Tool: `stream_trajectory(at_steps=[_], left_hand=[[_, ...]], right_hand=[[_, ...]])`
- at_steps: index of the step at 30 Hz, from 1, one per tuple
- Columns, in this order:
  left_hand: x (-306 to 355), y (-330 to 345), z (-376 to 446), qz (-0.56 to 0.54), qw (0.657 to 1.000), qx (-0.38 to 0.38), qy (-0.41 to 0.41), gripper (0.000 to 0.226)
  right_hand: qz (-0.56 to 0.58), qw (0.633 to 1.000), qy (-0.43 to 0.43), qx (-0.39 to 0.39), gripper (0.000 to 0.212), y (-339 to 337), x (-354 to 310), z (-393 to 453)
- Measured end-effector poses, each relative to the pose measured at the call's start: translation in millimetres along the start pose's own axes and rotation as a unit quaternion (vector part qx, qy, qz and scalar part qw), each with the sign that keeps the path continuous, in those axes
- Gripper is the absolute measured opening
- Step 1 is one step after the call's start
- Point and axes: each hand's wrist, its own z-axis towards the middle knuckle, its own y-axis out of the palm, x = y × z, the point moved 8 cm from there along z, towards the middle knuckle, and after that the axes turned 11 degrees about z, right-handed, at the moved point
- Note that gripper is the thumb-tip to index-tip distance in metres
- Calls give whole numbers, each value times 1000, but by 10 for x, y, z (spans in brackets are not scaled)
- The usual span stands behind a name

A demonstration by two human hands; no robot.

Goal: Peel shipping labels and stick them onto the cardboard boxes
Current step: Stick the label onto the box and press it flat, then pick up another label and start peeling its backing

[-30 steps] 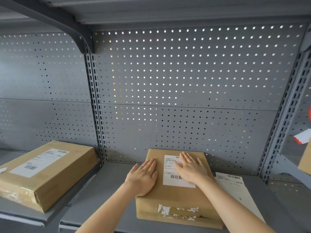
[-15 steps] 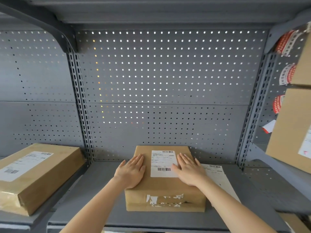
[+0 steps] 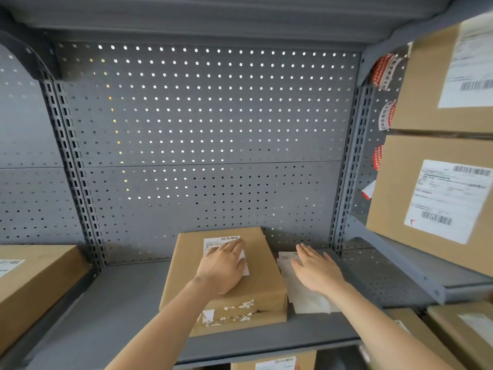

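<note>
A brown cardboard box [image 3: 264,279] lies flat on the grey metal shelf [image 3: 128,311], with a white shipping label [image 3: 213,243] stuck on its top. My left hand [image 3: 222,268] rests flat on that label, fingers together, holding nothing. My right hand [image 3: 316,271] hovers open, fingers spread, just right of the box over a stack of white label sheets [image 3: 306,300] lying on the shelf. Whether it touches the sheets I cannot tell.
A labelled box [image 3: 32,284] lies on the left shelf section. Two labelled boxes [image 3: 437,198] stand stacked on the right shelf, beside red-and-white tape rolls [image 3: 382,70] on the pegboard. Further boxes [image 3: 274,363] show on the shelf below.
My left hand has slid from the box's left side onto the label. My right hand has left the box and moved right over the label sheets. The view has shifted right.
</note>
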Motion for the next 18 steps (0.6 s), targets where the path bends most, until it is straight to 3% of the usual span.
stream_trajectory(at_steps=[6, 12, 18], left_hand=[[635, 14, 225, -28, 998, 8, 54, 50], [841, 161, 369, -26, 997, 1, 76, 51], [808, 174, 392, -23, 997, 2, 70, 50]], right_hand=[[-11, 1000, 20, 9, 66, -39, 322, -99], [-16, 999, 34, -9, 72, 148, 494, -123], [-24, 1000, 13, -12, 47, 240, 504, -129]])
